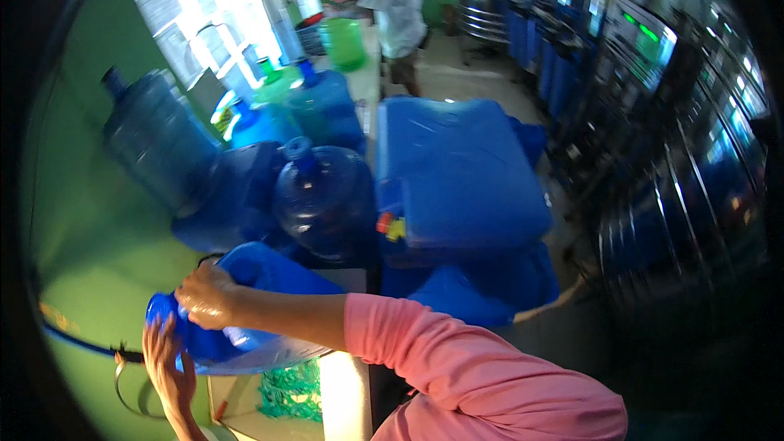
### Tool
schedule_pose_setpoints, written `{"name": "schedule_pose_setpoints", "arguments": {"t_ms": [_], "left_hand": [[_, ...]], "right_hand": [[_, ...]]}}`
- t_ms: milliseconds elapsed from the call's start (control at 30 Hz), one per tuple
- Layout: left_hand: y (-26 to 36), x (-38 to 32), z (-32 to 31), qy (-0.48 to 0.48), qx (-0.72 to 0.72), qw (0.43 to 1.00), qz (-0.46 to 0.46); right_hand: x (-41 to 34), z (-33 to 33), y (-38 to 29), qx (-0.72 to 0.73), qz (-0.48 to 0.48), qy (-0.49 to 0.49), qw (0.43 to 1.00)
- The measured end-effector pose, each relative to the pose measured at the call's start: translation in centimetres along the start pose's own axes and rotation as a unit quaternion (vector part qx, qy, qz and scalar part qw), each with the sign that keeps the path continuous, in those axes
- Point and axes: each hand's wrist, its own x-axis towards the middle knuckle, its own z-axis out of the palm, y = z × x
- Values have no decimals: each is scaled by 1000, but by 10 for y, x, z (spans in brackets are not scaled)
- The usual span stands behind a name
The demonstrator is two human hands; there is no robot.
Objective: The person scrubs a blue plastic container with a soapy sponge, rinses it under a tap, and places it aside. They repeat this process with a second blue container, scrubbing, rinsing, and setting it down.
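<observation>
At the lower left, my left hand lies against a blue plastic container, its fingers over the rounded end and its thumb apart on the near side. Wet and curled, my right hand is at that same end, just above the left fingers. Its fingertips are hidden, so what they hold does not show. The container sits in a pale blue basin, where a larger blue plastic piece rises behind my right wrist.
Beyond the basin stand a round blue water jug, a tilted jug and a large blue slim container with a red-and-yellow tap. Green netting lies below. A person stands at the far counter. Steel tanks line the right.
</observation>
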Motion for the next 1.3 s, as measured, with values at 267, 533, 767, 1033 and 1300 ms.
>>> {"name": "schedule_pose_setpoints", "arguments": {"t_ms": [267,533,767,1033,1300], "left_hand": [[9,-64,22,134,50,978,-149],[-6,-46,-47,275,230,914,-189],[2,-44,-9,170,-258,936,-169],[74,21,84,42,-336,937,-84],[172,85,100,29,-458,887,-42]], "right_hand": [[15,-3,9,-32,-54,-73,995],[-13,-126,10,45,-11,63,997],[-26,-340,33,-22,-33,366,930],[-217,-525,-29,-133,-3,387,912],[-459,-587,-78,-473,368,342,724]]}}
